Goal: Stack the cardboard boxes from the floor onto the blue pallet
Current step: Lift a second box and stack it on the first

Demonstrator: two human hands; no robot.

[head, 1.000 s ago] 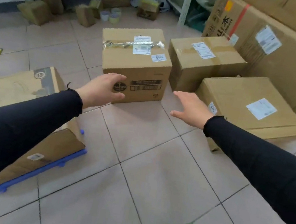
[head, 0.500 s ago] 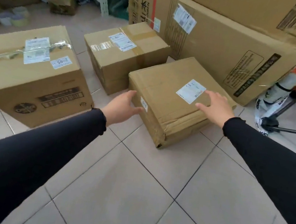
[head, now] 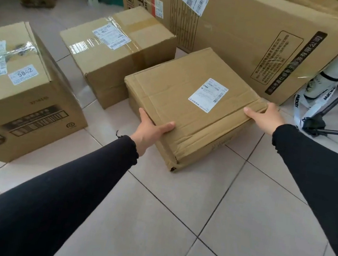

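On a pale tiled floor (head: 172,225) among closed boxes, my left hand (head: 149,130) and right hand (head: 266,117) grip opposite edges of a flat box (head: 180,99)

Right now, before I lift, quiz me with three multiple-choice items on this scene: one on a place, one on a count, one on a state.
1. Where does the left hand sit on the flat box?
A. on its near left edge
B. on its label
C. off it, on the floor

2. How many white labels show on the flat box's top?
A. none
B. one
C. three

3. What is the right hand doing?
A. resting on the tripod
B. hanging free
C. holding the flat box's right corner

Key: 1 A, thumb on top, fingers down the side. 2 B, a single white label lies near the middle. 3 C, its thumb lies over the taped corner edge.
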